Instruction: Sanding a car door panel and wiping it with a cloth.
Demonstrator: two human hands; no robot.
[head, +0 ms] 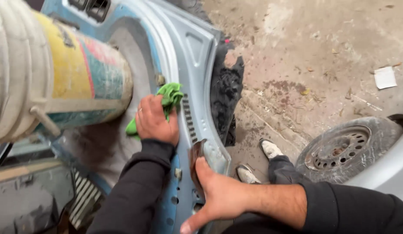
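The left hand (156,119) comes in from the bottom of the frame in a dark sleeve, knuckles up, fingers curled tight around a bright green cloth (166,102) and pressing it onto the dusty inner face of a light blue car body panel (192,56), right beside a row of small slots. The right hand (214,197) reaches across from the right with the forearm bare below a pushed-up sleeve; its palm lies flat against the panel's lower edge, thumb sticking out downward, fingers wrapped around the rim, so the tips aren't visible. Most of the cloth is buried under the left hand, with only a bunched top and a bit at the left poking out. A big gas cylinder (58,73), yellow and teal, is cut off at the left edge. Below, two dusty shoes (270,149) stand on the dirty concrete beside a wheel (344,149), half hidden by the car body.
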